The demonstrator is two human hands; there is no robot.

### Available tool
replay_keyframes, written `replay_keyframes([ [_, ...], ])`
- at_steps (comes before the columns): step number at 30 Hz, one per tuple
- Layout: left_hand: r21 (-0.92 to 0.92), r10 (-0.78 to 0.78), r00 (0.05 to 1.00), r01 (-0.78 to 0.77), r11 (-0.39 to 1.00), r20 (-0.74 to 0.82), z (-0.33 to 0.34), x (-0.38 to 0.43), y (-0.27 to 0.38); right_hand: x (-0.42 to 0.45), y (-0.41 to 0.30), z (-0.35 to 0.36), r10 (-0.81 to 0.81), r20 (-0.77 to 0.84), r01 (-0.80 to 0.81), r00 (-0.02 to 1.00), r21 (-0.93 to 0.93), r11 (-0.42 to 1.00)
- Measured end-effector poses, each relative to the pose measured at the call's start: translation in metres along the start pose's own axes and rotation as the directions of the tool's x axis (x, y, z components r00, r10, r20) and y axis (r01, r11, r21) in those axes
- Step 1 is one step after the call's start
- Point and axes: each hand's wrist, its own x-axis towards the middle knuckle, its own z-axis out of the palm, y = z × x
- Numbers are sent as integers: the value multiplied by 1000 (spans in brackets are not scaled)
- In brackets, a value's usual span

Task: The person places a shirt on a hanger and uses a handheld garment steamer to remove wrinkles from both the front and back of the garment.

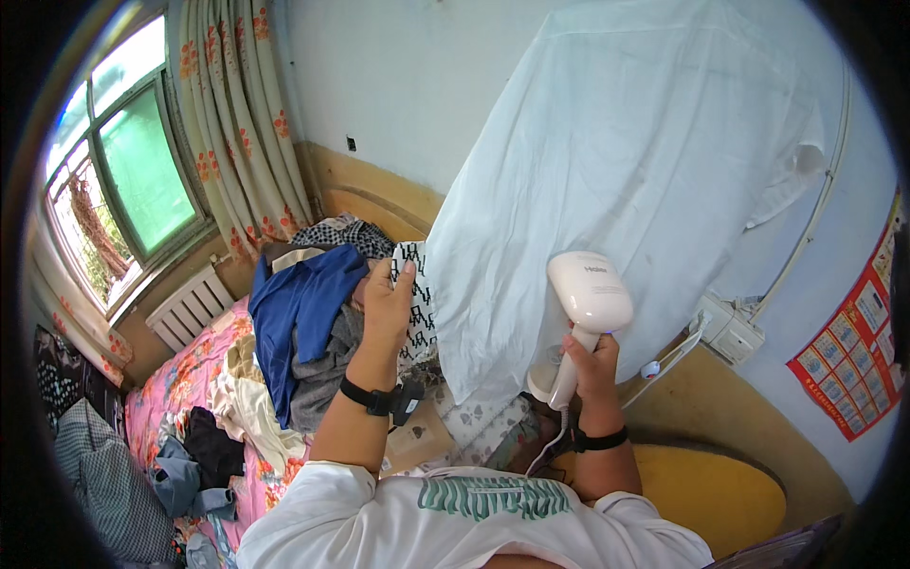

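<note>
A white handheld garment steamer [590, 288] marked Haier is in my right hand [596, 363], fingers wrapped around its handle. Its head is up against the lower part of a hanging white cloth [604, 156], and a cord runs down from the handle. My left hand [387, 302] grips the left edge of a white pad with a black pattern [419, 306], its thumb over the front. Part of this pad lies behind the cloth's left edge. What holds the cloth up is not clearly visible.
A pile of clothes with a blue garment [313, 299] lies on a bed with a pink floral sheet [227, 327]. Around me are a yellow round stool or table [711, 491], a wall socket box [732, 327] with cables, a radiator [188, 302] and a curtained window [146, 171].
</note>
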Motion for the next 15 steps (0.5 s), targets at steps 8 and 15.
replay_keyframes([
  [8,-1,-84,995,84,996,62,-15,-9,-1,7,-32,68,77,294,-118,953,125,985],
  [15,3,-36,999,36,999,2,-21,-3,-2,3,2,91,208,425,-274,881,98,957],
])
